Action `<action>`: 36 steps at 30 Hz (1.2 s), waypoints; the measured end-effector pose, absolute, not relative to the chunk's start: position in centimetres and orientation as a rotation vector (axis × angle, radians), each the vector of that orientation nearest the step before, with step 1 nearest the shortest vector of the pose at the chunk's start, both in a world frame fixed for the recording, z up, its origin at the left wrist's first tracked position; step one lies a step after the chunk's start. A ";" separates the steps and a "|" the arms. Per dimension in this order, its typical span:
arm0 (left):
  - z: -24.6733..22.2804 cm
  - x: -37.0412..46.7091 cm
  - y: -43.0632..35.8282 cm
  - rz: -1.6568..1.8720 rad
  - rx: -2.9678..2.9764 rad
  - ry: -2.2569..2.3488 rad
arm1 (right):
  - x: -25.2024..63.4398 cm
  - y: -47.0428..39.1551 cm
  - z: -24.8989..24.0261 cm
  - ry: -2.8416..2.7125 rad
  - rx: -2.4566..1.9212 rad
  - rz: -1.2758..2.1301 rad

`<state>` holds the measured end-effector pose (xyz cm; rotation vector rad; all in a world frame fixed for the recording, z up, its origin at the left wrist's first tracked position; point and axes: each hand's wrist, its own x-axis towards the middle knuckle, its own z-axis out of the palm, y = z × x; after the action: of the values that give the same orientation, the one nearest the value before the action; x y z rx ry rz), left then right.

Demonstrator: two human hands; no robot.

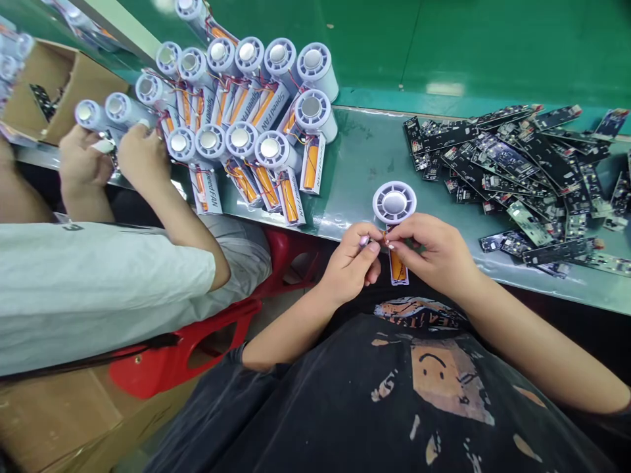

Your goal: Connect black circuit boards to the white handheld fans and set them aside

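Note:
A handheld fan [395, 202] with a pale lilac round head stands at the table's front edge in front of me. Its handle, holding an orange battery [398, 270], reaches down past the edge. My right hand [434, 253] is closed, thumb and forefinger pinching thin red and orange wires [385, 236] just below the fan head. Beside it on the left, my left hand [352, 263] is closed too, its forefinger close to the same wires. What lies between its fingertips is too small to make out.
Several similar fans [271, 148] stand in rows to the left. A heap of black circuit boards [522, 164] lies at the right. At the far left, a co-worker's hands [142, 154] handle fans near a cardboard box [86, 92]. A red stool [148, 371] is beside me.

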<state>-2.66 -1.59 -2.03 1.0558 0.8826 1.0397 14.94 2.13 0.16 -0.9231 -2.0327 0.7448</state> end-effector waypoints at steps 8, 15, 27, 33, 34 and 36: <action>-1.6 -2.7 -1.2 1.005 0.889 0.851 | 14.5 1.8 -0.1 -2.012 -0.933 0.651; -1.3 -2.6 -1.3 0.952 1.014 0.932 | 14.5 1.8 -0.4 -1.995 -0.921 0.592; -0.7 -2.7 -0.7 1.015 1.344 1.168 | 15.2 1.4 -1.1 -2.080 -0.917 0.384; -0.6 -3.0 -0.6 1.133 1.762 1.260 | 15.1 1.5 -0.8 -2.037 -1.016 0.623; -0.5 -3.1 -0.5 1.142 1.838 1.258 | 15.1 1.5 -0.8 -2.022 -1.023 0.665; -0.3 -3.2 -0.5 1.140 1.921 1.256 | 15.0 1.6 -0.6 -1.982 -1.025 0.736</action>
<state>-3.21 -0.48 -0.35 1.9205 1.2559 1.1402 15.00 1.60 -0.61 -1.0249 -1.9822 0.7360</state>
